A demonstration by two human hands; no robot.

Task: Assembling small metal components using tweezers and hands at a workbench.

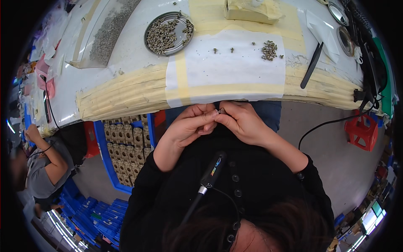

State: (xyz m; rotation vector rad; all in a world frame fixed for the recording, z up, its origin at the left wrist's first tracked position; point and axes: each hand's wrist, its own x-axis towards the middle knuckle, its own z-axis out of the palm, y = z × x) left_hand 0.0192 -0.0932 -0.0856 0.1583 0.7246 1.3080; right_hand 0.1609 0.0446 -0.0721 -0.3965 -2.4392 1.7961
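Observation:
My left hand [189,125] and my right hand [241,121] meet just below the table's front edge, fingertips pinched together around a tiny metal part [220,111]. Which hand bears the part I cannot tell; both touch it. On the white sheet [235,69] above lie a small pile of brass-coloured parts [269,50] and a few loose ones [223,50]. A round metal dish [168,32] full of the same parts stands further back on the left.
A black tweezer-like tool [312,65] lies at the right of the sheet. Blue crates of packed parts [126,145] stand on the floor at left, a red stool [362,131] at right. Another person [42,164] sits at far left. A black cable [323,124] hangs off the table.

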